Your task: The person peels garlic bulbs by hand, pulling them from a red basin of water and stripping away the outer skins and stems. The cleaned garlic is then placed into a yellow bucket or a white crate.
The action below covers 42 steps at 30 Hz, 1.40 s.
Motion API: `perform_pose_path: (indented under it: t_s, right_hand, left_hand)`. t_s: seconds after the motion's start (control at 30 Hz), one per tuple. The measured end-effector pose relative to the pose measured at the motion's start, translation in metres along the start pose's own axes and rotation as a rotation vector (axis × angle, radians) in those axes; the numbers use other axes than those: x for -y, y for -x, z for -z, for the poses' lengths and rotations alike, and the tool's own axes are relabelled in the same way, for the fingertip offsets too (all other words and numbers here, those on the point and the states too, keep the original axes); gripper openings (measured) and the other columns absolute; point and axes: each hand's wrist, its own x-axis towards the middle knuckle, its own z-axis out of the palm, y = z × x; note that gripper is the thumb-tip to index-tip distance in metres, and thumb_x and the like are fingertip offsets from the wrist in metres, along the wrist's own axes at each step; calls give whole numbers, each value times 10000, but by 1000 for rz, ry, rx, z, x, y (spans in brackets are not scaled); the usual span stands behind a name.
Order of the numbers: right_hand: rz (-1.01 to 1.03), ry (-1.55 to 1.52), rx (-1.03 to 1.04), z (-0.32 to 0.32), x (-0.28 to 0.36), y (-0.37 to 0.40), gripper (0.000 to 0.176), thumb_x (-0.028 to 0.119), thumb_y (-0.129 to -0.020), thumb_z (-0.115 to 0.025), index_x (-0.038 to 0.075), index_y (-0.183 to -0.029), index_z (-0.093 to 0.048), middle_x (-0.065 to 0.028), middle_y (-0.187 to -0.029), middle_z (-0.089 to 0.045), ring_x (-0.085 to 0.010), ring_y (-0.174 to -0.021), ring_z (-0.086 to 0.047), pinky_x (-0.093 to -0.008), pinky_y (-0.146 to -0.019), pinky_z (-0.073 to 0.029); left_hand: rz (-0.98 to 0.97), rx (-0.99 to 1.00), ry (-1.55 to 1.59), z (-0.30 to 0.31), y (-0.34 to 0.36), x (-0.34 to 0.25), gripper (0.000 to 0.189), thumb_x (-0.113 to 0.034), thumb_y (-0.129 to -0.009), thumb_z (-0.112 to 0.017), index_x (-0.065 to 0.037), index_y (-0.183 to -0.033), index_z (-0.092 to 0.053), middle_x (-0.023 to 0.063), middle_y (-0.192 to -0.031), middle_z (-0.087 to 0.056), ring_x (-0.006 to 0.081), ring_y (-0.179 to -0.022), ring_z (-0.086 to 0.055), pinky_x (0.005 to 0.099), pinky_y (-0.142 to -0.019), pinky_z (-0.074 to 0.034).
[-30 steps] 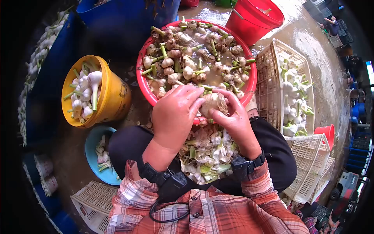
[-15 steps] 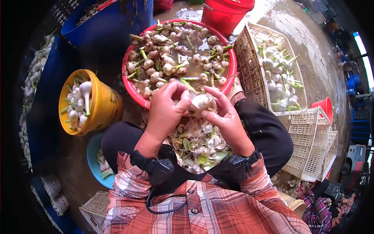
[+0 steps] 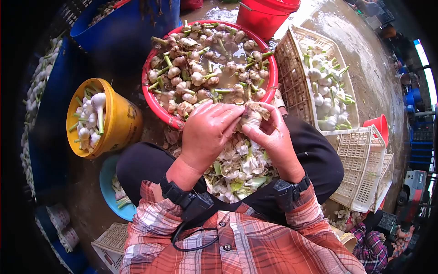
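Note:
Between my two hands is a garlic bulb (image 3: 250,119), its loose brownish outer skin hanging at the top and right side. My right hand (image 3: 273,139) grips the bulb from the right, fingers curled behind it and thumb in front. From the left, my left hand (image 3: 211,130) pinches at the skin near the bulb's top; its fingertips are partly hidden. Just beyond them stands a red basin (image 3: 149,101) of water with many unpeeled garlic bulbs. Below my hands a heap of peeled garlic skins (image 3: 239,169) lies between my knees.
On the left, a yellow bucket (image 3: 119,123) holds cleaned garlic, beside a light-blue basin (image 3: 108,192). To the right are a white crate (image 3: 294,75) of peeled garlic, stacked empty crates (image 3: 358,169) and a red bucket (image 3: 264,20). Another person's plaid sleeve (image 3: 372,249) shows at lower right.
My left hand has moved right and turned over, its fingers now reaching across the bulb's top. The bulb has shifted slightly right and turned, with its brownish skin now facing up.

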Motion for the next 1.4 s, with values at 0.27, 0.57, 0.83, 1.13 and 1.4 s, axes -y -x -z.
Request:
perform_pose_path:
  t_s: [0.27,0.57,0.83,1.13,1.4]
  right_hand:
    - [-134,-16,19,9,-5,8,599,178,-883,-781,-11,-1359,-470,-81,-1183,-625,-139,-1098,-610,-294,-945,-504]
    - [19,93,246,15,5,3,688,73,-834,-782,52,-1421,-425,-56,-1249,-575,-129,-1122,-588,-298,-957,-499]
    - [-56,7,271,11,21,11,700,111,-843,-786,44,-1448,-439,-56,-1277,-591,-128,-1166,-585,-291,-984,-480]
    - [-52,151,241,22,4,3,692,156,-841,-808,18,-1420,-456,-44,-1186,-590,-101,-1043,-589,-273,-893,-501]
    - [156,434,287,29,16,7,808,121,-736,-806,12,-1449,-441,-116,-1313,-574,-186,-1209,-568,-329,-1051,-446]
  left_hand:
    - [-3,-37,75,-9,8,-5,204,-102,-857,-713,-65,-1056,-736,104,-964,-743,301,-884,-716,392,-778,-566]
    - [226,31,196,-1,4,-9,86,-99,-863,-683,-31,-914,-671,113,-871,-680,292,-787,-675,368,-704,-525]
    - [434,-158,655,14,-5,9,135,-78,-919,-657,-24,-1043,-663,117,-910,-694,217,-792,-692,330,-742,-546]
    - [-78,-19,2,-5,-2,-14,137,-89,-850,-730,-52,-980,-705,108,-935,-714,305,-847,-694,378,-746,-552]
    - [535,60,663,-16,0,10,228,-221,-1004,-646,5,-1037,-645,-24,-878,-637,37,-824,-575,225,-729,-487]
